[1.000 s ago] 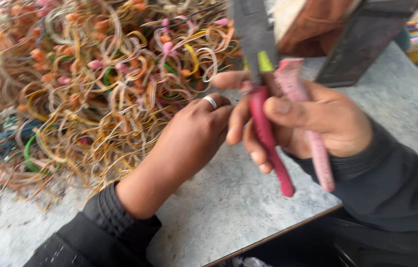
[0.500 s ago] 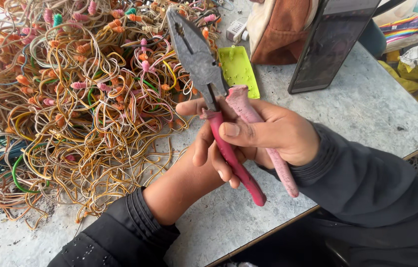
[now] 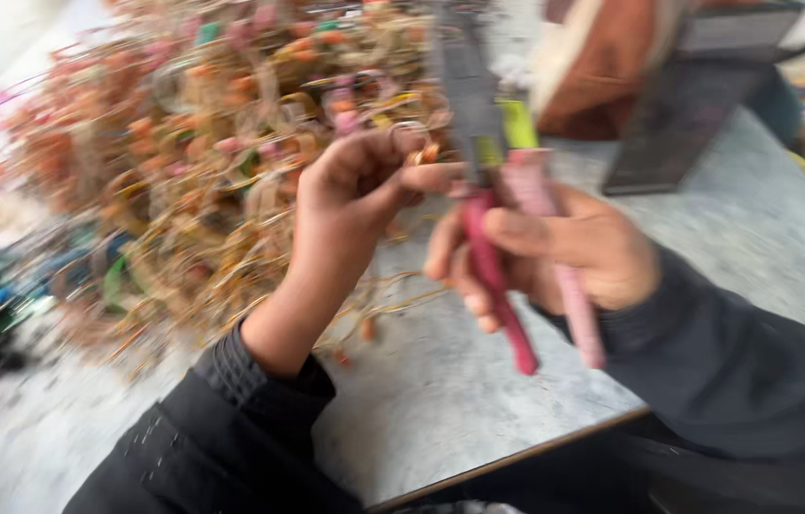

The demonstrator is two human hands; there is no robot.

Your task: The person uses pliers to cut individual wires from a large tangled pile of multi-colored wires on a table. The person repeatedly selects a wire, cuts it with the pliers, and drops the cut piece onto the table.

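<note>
Frame blurred. Near edge, lower centre: grey table (image 3: 441, 400), bare there. Right hand (image 3: 564, 252), centre right, fingers wrapped tight around the pliers (image 3: 498, 238). Long axis near vertical: pink handles point down toward the table edge, dark jaws point up toward the top centre. Left hand (image 3: 355, 190), just left of the jaws, fingertips pinched together on a small wire piece (image 3: 422, 152). Beyond, upper left: tangled wire pile (image 3: 184, 171). Upper right, far: brown bag (image 3: 602, 67) and a dark flat panel (image 3: 678, 114).

Pink-handled pliers (image 3: 498, 238) upright, dark head up, beside a small orange-tipped wire piece (image 3: 424, 155).
</note>
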